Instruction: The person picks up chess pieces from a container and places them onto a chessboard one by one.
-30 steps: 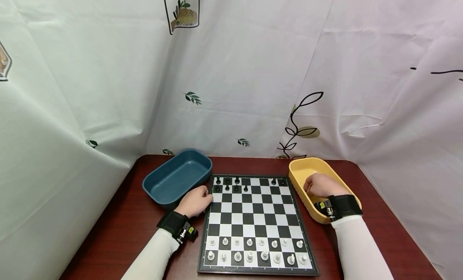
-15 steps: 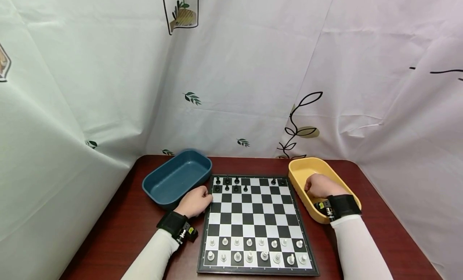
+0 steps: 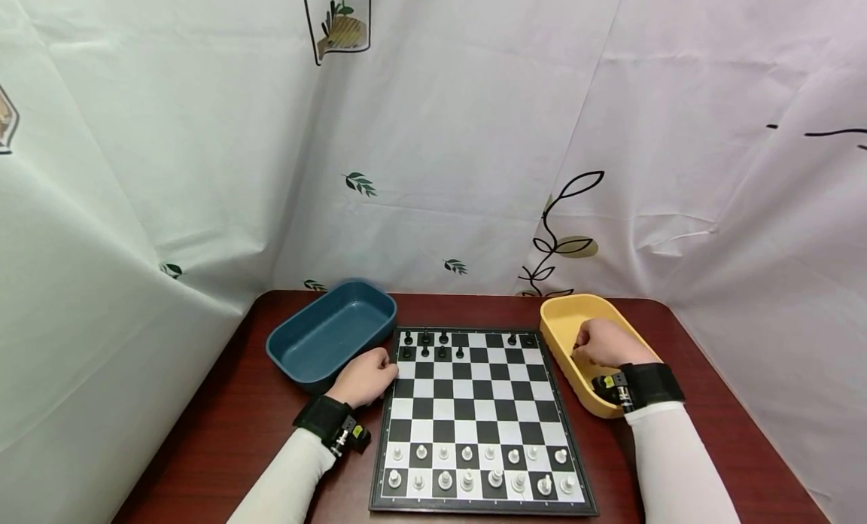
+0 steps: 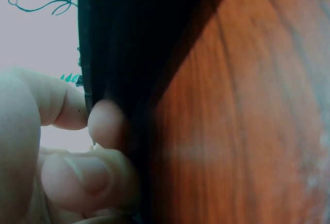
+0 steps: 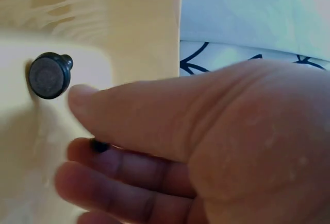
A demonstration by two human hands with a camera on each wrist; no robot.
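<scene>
The right hand (image 3: 605,344) is down inside the yellow tray (image 3: 566,318) at the far right of the worktop (image 3: 223,426). In the right wrist view its thumb and fingers (image 5: 111,170) are closed toward each other, with a small dark shape showing between them that may be a piece, though too little shows to be sure it is gripped. One black chess piece (image 5: 49,74) lies loose on the tray floor just beyond the thumb tip, its round base facing the camera. The left hand (image 3: 366,376) rests with curled fingers on the left edge of the chessboard (image 3: 477,403), beside the near wall of the blue tray (image 3: 330,332); the left wrist view shows its fingertips (image 4: 105,123) pressed against a dark edge and nothing held in them. As for progress, the white pieces (image 3: 474,467) fill both rows along the near edge of the board, so that side looks finished. The black pieces (image 3: 433,345) stand only in part: a cluster at the far left corner and one or two toward the far right corner, the squares between them bare. I judge the setting-out a little past halfway, with the rest of the black side to be drawn from the yellow tray. The blue tray holds nothing.
</scene>
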